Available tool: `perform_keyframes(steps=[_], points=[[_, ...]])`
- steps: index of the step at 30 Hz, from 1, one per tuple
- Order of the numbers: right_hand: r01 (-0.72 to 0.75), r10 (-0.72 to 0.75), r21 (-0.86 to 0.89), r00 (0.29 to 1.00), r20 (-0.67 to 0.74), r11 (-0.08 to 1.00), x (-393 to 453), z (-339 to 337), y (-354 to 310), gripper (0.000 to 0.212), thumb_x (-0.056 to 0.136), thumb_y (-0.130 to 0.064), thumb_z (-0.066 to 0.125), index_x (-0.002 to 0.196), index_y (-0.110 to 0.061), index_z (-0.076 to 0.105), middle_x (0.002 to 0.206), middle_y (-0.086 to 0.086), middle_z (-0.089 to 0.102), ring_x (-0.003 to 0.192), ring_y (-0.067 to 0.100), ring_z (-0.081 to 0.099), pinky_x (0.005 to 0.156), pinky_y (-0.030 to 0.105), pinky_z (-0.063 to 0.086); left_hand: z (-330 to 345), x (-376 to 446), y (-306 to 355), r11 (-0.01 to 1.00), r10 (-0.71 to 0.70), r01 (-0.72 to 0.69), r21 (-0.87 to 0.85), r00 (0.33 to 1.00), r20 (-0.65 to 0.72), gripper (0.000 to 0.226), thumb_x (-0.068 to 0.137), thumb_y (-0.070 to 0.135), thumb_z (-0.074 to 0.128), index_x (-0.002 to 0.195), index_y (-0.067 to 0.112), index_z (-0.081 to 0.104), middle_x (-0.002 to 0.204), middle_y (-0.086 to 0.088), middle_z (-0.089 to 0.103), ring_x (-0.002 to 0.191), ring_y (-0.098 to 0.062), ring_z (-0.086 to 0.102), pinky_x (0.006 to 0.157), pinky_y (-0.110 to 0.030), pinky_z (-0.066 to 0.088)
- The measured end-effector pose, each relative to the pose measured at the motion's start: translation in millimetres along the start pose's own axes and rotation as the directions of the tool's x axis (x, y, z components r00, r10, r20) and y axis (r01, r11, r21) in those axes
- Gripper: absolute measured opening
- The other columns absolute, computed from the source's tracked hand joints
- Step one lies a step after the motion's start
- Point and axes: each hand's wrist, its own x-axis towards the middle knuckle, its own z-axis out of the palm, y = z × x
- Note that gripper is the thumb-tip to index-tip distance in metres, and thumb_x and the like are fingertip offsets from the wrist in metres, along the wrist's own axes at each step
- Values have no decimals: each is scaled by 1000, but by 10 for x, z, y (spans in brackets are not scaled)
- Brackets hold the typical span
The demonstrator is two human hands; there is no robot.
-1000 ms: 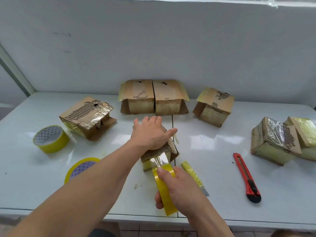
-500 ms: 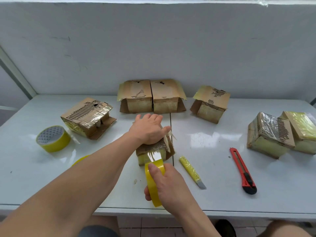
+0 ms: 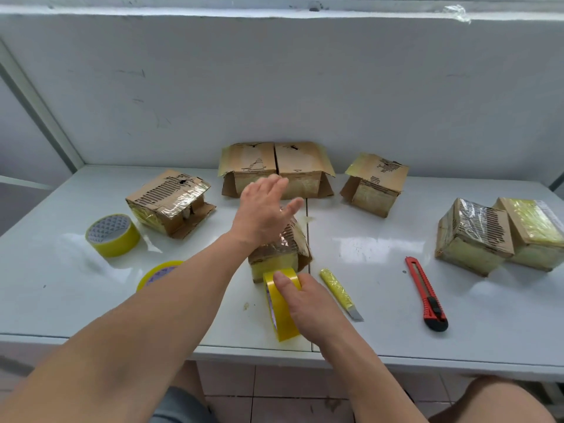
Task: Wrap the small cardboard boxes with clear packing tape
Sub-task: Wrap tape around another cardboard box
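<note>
White walls back a glossy white worktop (image 3: 381, 257), its near edge running across the lower frame above a tiled floor. Much of the small cardboard box (image 3: 282, 251) being wrapped is hidden: the left hand (image 3: 262, 213) and forearm cover its top and left side, and the tape roll (image 3: 280, 303) hides part of its near face, so whether the tape touches the box cannot be made out. A second yellow roll (image 3: 160, 270) left of the forearm is half covered by that arm. The box at far right (image 3: 534, 233) is cut off by the frame edge.

The left hand hovers over the box with fingers spread and straight, blurred, holding nothing. Just nearer, the right hand (image 3: 305, 300) grips the tape roll on edge, thumb over its rim, with the roll right against the box's near face.

Right of the right hand lie a yellow-handled blade (image 3: 338, 293) and, farther right, a red utility knife (image 3: 425, 293). Beyond the left hand sit a pair of boxes (image 3: 276, 166) against the wall
</note>
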Motion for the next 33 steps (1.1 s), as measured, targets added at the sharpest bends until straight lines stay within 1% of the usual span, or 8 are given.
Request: perform_keyframes(steps=[3, 5, 9, 13, 16, 19, 28, 33], points=[[28, -28, -69, 1000, 12, 997, 42, -58, -32, 44, 99, -65, 40, 109, -24, 51, 111, -5, 57, 105, 17, 54, 89, 34, 43, -130, -418, 159, 904, -293, 162, -397, 909, -295, 47, 102, 49, 47, 135, 15, 52, 132, -4, 50, 125, -21, 46, 108, -39, 37], [32, -31, -127, 999, 8, 991, 109, -100, -28, 56, 99, -66, 33, 109, -17, 59, 112, 0, 63, 102, 19, 56, 88, 36, 43, -144, -792, 261, 743, -533, 276, -609, 795, -290, 29, 100, 46, 51, 108, 19, 56, 107, 1, 54, 102, -21, 53, 89, -40, 43], [3, -18, -71, 974, -225, 998, 300, -266, 90, 47, 102, -55, 40, 92, -15, 63, 94, 2, 69, 86, 20, 64, 83, 42, 54, 26, -1378, 421, 356, -715, 570, -741, 676, 177, 40, 95, 61, 51, 100, 21, 49, 94, -3, 60, 84, -21, 58, 76, -40, 47], [-98, -54, -403, 936, -348, 910, 456, -301, 291, 30, 102, -42, 46, 117, -21, 61, 118, 4, 62, 107, 24, 56, 90, 40, 51, 115, -1464, 461, 82, -606, 706, -703, 595, 528, 58, 87, 67, 52, 121, 20, 52, 107, -12, 67, 94, -28, 68, 79, -40, 58], [-150, -90, -576, 926, -366, 804, 485, -254, 402, 35, 102, -34, 48, 134, -22, 54, 132, 8, 53, 120, 28, 48, 95, 40, 47, 13, -1426, 443, 33, -558, 691, -722, 612, 561, 34, 97, 43, 53, 115, 15, 58, 94, -11, 66, 81, -27, 68, 84, -44, 58], [-151, -120, -612, 918, -379, 776, 481, -216, 456, 37, 101, -24, 49, 138, -20, 48, 133, 9, 51, 120, 28, 48, 92, 36, 45, -88, -1389, 459, -4, -525, 684, -730, 620, 584, 23, 95, 25, 53, 112, 12, 62, 76, -8, 58, 65, -23, 60, 70, -38, 57], [-201, 34, -478, 941, -336, 855, 606, -300, 484, 28, 99, -24, 53, 125, -12, 53, 125, 12, 45, 89, 27, 55, 74, 31, 42, -39, -1302, 403, -48, -582, 687, -725, 571, 579, 20, 95, 30, 60, 111, 18, 63, 95, -14, 65, 83, -28, 62, 68, -37, 53], [-204, 46, -448, 940, -338, 870, 658, -308, 508, 28, 97, -27, 57, 119, -10, 55, 119, 11, 60, 101, 28, 60, 72, 30, 41, -29, -1284, 373, -92, -536, 703, -705, 562, 630, 18, 97, 26, 59, 110, 14, 63, 85, -13, 64, 75, -27, 63, 66, -35, 54]])
